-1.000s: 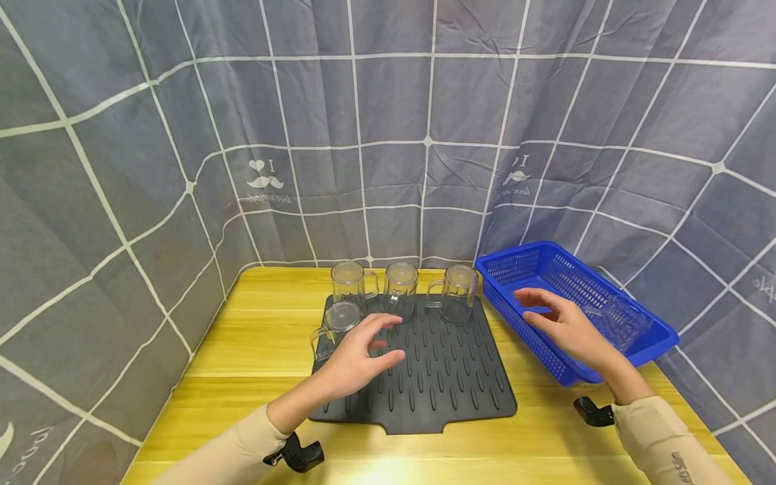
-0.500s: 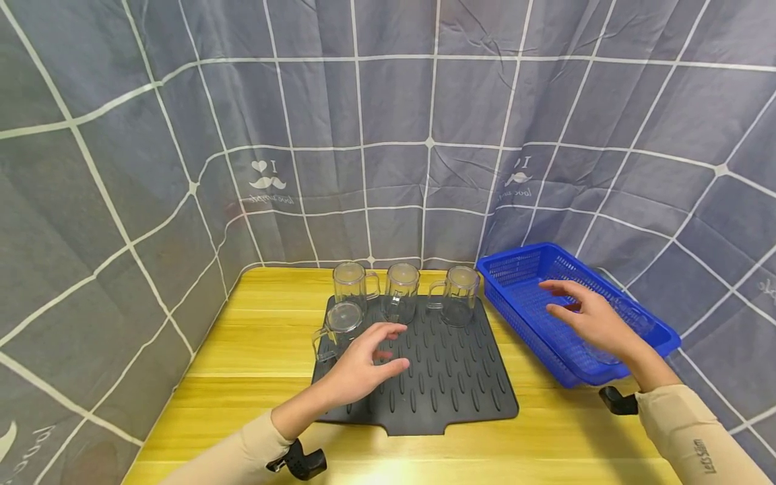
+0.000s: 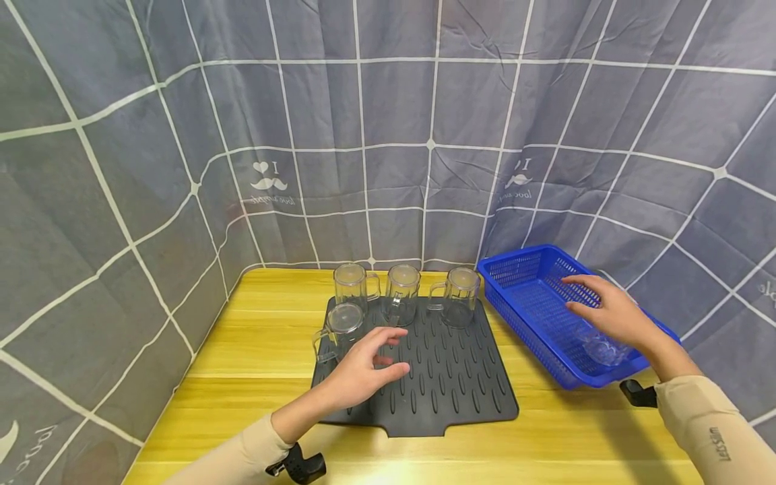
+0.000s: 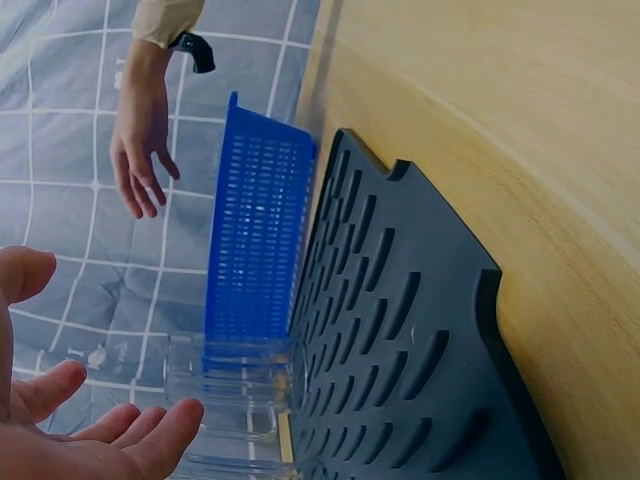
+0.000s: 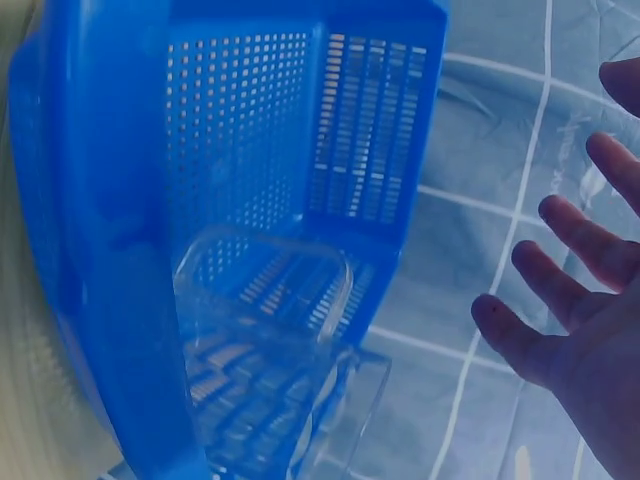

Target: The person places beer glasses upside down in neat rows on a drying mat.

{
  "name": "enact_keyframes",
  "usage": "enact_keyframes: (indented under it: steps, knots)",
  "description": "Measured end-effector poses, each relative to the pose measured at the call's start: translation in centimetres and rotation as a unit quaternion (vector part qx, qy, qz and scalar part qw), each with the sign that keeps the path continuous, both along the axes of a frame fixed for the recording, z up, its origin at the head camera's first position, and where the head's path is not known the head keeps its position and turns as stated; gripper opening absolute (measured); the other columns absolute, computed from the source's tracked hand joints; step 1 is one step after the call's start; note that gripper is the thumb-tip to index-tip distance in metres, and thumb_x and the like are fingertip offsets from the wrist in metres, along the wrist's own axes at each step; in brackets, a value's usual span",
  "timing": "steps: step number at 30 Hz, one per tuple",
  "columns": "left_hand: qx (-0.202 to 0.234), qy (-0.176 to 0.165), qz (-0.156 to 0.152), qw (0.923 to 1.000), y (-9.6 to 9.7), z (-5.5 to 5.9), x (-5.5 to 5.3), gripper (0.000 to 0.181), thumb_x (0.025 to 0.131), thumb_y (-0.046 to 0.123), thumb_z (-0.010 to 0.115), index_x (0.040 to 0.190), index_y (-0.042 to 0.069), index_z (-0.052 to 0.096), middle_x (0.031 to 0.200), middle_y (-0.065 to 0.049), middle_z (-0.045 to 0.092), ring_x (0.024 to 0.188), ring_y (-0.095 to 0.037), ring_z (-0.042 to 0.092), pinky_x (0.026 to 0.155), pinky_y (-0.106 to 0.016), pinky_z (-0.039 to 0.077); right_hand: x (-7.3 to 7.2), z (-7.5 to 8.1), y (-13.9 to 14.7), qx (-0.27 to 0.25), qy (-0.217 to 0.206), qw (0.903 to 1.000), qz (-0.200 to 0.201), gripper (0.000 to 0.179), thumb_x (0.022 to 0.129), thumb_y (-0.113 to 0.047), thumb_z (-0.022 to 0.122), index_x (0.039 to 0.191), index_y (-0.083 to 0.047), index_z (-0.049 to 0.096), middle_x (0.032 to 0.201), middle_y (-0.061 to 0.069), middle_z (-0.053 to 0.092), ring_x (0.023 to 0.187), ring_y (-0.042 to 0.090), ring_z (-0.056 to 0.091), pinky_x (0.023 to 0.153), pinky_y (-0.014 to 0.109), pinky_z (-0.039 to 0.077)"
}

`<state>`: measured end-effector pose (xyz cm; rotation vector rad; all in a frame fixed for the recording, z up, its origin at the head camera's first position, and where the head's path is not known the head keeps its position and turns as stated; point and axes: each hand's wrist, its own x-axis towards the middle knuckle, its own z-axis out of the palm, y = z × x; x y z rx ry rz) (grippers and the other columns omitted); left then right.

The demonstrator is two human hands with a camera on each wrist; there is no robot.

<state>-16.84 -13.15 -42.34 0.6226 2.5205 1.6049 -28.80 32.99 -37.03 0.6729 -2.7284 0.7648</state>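
Note:
My right hand hovers over the blue plastic basket, fingers apart and holding nothing. Beneath it a clear glass mug lies in the basket, its handle showing in the right wrist view. My left hand hangs with relaxed, spread fingers over the left part of a dark ribbed mat. Upside down on that mat stand several clear glass mugs: one at back left, a middle mug, a right mug, and a front left mug closest to the left hand.
The yellow wood-grain table carries the mat and, at its right, the basket. A grey checked curtain encloses the back and both sides. The basket's near wall stands raised beside the right hand.
My right hand has moved right, farther over the basket, uncovering more of its inside. The left hand has drifted only slightly. The mugs on the mat stay in place.

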Motion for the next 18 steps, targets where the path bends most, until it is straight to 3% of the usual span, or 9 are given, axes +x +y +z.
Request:
enact_keyframes:
  steps: [6,12,18]
  knots:
    - [0.004,0.004,-0.002,1.0,-0.1,0.0,0.1,0.055,0.097,0.036,0.068,0.147,0.026,0.048,0.15,-0.001,0.046,0.134,-0.02,0.05,0.1,-0.033,0.052,-0.7,0.1,1.0,0.011,0.019,0.9997,0.009,0.046,0.091,-0.015,0.073,0.134,-0.004,0.059,0.132,0.024,0.057,0.124,0.045,0.049,0.098,0.064,0.036]
    - [0.002,0.004,-0.001,1.0,-0.2,-0.2,0.1,0.055,0.097,0.037,0.068,0.147,0.026,0.048,0.148,0.0,0.048,0.134,-0.02,0.051,0.1,-0.031,0.052,-1.2,0.0,2.2,0.025,-0.024,0.9992,-0.018,0.052,0.093,-0.024,0.072,0.137,-0.002,0.055,0.14,0.032,0.049,0.132,0.059,0.037,0.101,0.075,0.028]
    - [0.001,0.004,0.001,1.0,-0.3,-0.4,0.2,0.054,0.097,0.038,0.068,0.146,0.026,0.049,0.148,-0.002,0.048,0.133,-0.022,0.052,0.099,-0.03,0.052,-1.9,-0.4,3.3,0.046,-0.048,0.9971,-0.037,0.058,0.091,-0.028,0.073,0.138,0.0,0.052,0.145,0.041,0.039,0.133,0.064,0.03,0.102,0.078,0.024]
